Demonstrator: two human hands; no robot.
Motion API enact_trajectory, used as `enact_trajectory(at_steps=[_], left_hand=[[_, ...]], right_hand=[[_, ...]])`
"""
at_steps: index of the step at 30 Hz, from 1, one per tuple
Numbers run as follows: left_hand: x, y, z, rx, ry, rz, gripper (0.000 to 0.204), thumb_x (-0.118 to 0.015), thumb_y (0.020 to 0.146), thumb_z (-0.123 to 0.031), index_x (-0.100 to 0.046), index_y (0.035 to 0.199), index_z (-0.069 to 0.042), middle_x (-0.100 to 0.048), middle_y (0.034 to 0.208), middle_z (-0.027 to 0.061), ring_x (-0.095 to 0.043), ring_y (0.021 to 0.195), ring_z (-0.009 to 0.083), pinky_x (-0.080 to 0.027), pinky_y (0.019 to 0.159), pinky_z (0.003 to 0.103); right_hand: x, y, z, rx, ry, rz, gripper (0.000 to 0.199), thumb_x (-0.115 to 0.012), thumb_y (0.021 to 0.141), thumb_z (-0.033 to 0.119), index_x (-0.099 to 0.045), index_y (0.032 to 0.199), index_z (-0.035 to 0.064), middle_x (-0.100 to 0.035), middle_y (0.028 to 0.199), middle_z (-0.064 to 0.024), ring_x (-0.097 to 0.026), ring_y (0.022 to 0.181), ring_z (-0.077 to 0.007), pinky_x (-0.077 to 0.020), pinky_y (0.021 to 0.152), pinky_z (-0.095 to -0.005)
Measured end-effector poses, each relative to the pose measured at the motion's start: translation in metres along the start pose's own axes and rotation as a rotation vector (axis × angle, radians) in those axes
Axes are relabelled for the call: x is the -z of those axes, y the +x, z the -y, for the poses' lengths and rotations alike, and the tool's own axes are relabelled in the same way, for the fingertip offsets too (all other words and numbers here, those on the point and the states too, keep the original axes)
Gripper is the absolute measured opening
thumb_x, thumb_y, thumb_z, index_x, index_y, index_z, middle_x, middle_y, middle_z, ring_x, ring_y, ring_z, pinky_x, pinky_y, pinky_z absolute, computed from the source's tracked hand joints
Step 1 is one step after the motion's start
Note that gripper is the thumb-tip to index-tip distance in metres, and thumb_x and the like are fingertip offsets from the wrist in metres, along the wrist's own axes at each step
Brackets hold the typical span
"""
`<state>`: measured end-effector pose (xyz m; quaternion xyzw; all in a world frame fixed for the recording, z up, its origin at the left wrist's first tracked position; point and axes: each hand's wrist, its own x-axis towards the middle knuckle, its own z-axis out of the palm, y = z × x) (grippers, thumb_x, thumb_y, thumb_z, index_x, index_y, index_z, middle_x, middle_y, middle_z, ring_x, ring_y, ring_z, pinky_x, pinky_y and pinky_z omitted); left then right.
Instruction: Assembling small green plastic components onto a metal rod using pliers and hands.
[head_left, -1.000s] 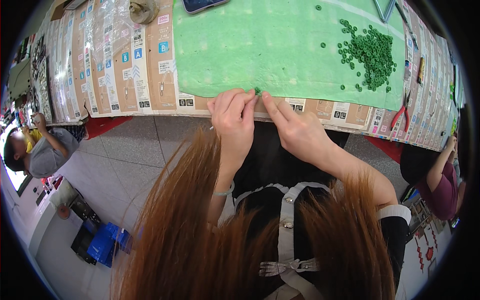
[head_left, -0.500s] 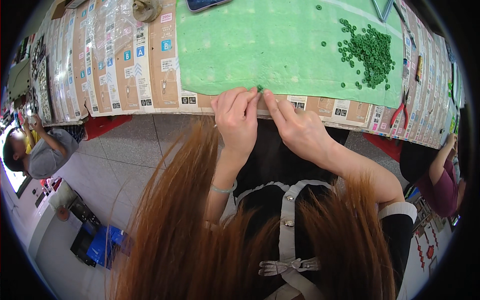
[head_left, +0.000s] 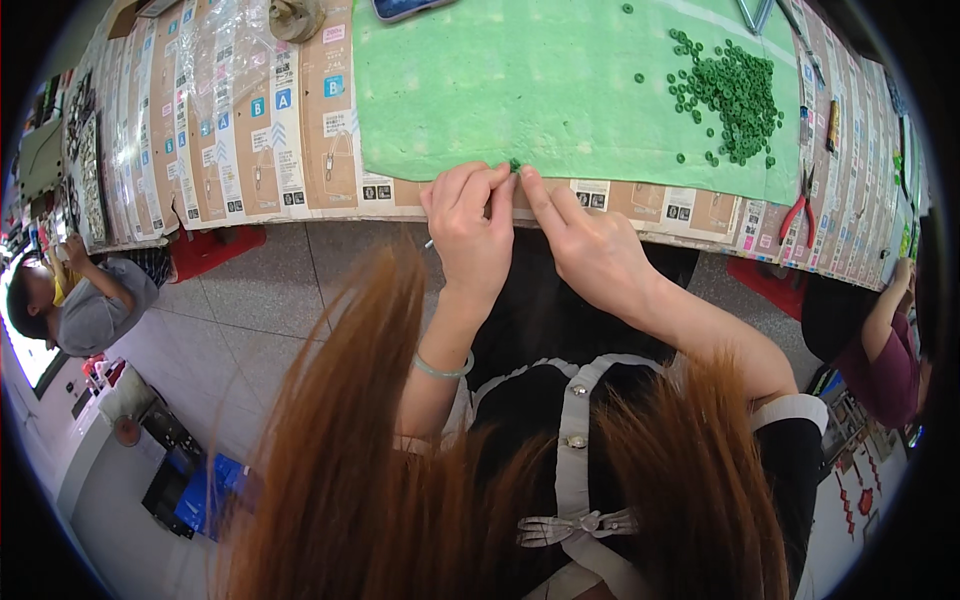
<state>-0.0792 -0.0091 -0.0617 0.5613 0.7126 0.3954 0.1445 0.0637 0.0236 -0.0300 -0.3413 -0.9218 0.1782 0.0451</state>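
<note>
At the near edge of a light green cloth [head_left: 470, 90], my two hands meet fingertip to fingertip. Pinched at the tips of my left hand [head_left: 470, 225] are small dark green ring beads [head_left: 515, 165], too small to count. My right hand [head_left: 595, 245] has its index finger stretched against the same spot, with the other fingers curled under; its thumb is hidden. A thin pale tip [head_left: 429, 244] pokes out below my left hand, and I cannot make out what it belongs to. A heap of dark green ring beads [head_left: 735, 105] lies on the cloth to the right.
Red-handled pliers [head_left: 800, 212] lie on the printed cardboard table cover [head_left: 290, 150], right of the cloth. Tweezers [head_left: 755, 15] and a phone [head_left: 405, 8] are at the far side. Clear plastic [head_left: 215, 70] lies at left. One person [head_left: 100, 300] sits left, another [head_left: 885, 360] right.
My view has shifted slightly. Both hands keep their pinch at the cloth's near edge, and slightly more of the green beads shows between the fingertips.
</note>
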Motion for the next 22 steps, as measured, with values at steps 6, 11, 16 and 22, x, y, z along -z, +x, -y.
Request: enact_trajectory(at_steps=[6, 11, 16, 22], left_hand=[[0.005, 0.003, -0.011, 0.004, 0.08, 0.068, 0.016, -0.066, 0.075, -0.004, -0.062, 0.09, -0.004, -0.058, 0.09, 0.0087, -0.054, 0.083, 0.0233, -0.039, 0.075, 0.033], [0.006, 0.006, -0.014, 0.007, 0.117, 0.083, 0.013, -0.065, 0.075, -0.003, -0.061, 0.087, -0.004, -0.058, 0.089, 0.009, -0.054, 0.082, 0.0248, -0.041, 0.074, 0.034], [0.004, 0.005, -0.01, -0.01, 0.128, 0.082, 0.012, -0.065, 0.075, -0.002, -0.06, 0.085, -0.003, -0.058, 0.088, 0.0094, -0.055, 0.08, 0.0254, -0.042, 0.072, 0.035], [-0.002, -0.002, -0.007, -0.059, 0.09, 0.042, 0.02, -0.067, 0.074, -0.007, -0.061, 0.093, -0.006, -0.056, 0.09, 0.0071, -0.052, 0.082, 0.0237, -0.039, 0.073, 0.036]], right_hand=[[0.0, -0.005, -0.009, -0.115, 0.285, -0.082, 0.057, -0.057, 0.073, 0.002, -0.044, 0.129, 0.0058, -0.052, 0.079, -0.0079, -0.054, 0.053, -0.0237, -0.0452, 0.043, -0.0328], [0.003, -0.013, -0.009, -0.214, 0.434, -0.2, 0.055, -0.057, 0.076, 0.003, -0.045, 0.129, 0.0083, -0.051, 0.077, -0.0074, -0.054, 0.056, -0.0239, -0.0458, 0.045, -0.0343], [0.006, -0.012, -0.01, -0.195, 0.431, -0.138, 0.053, -0.057, 0.078, 0.003, -0.046, 0.129, 0.0119, -0.05, 0.076, -0.0071, -0.053, 0.055, -0.024, -0.0454, 0.045, -0.0346], [0.0, -0.013, -0.014, -0.198, 0.467, -0.143, 0.053, -0.057, 0.077, 0.004, -0.047, 0.128, 0.0133, -0.051, 0.078, -0.0068, -0.054, 0.056, -0.0233, -0.046, 0.045, -0.0337]])
